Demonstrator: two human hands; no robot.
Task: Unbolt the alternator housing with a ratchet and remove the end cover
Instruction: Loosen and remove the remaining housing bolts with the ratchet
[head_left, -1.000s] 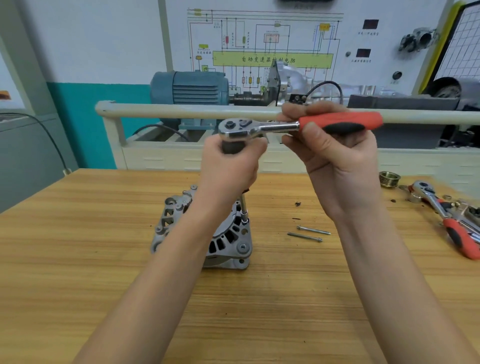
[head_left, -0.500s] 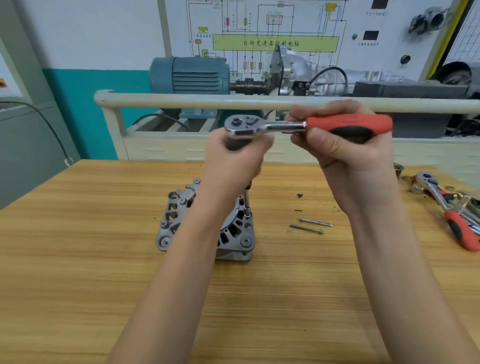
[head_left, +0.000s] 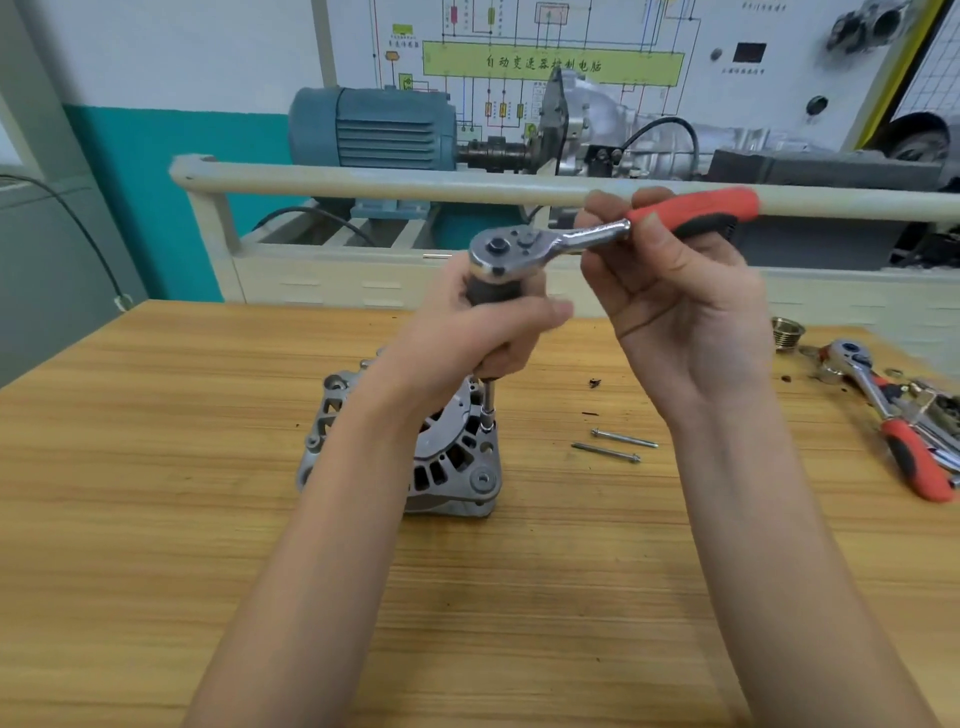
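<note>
i have two long bolts (head_left: 615, 446) already out, lying side by side on the table (head_left: 156, 519) just right of the alternator (head_left: 447, 457), which stands in the middle of the frame with its slotted end cover facing up. my judgement is that i'm partway through the unbolting: at least this bolt is still to come out, and the cover is still seated on the body, so lifting it off is all ahead of me

my left hand (head_left: 483, 332) is wrapped around the dark grip of the extension under the ratchet (head_left: 597, 239) head, holding the shaft upright; its socket (head_left: 487, 418) sits on a bolt at the right side of the housing. my right hand (head_left: 675, 296) holds the red handle between fingers and thumb, a light hold with the palm open toward me

for room: the handle points to the upper right, close in front of the pale rail (head_left: 363, 184) in this view, though i can't judge how far back the rail sits. the table is bare toward the lower left. at the right edge a second ratchet (head_left: 893, 415) and loose bits sit well apart from the alternator, and a small ribbed pulley (head_left: 787, 332) lies behind them
</note>
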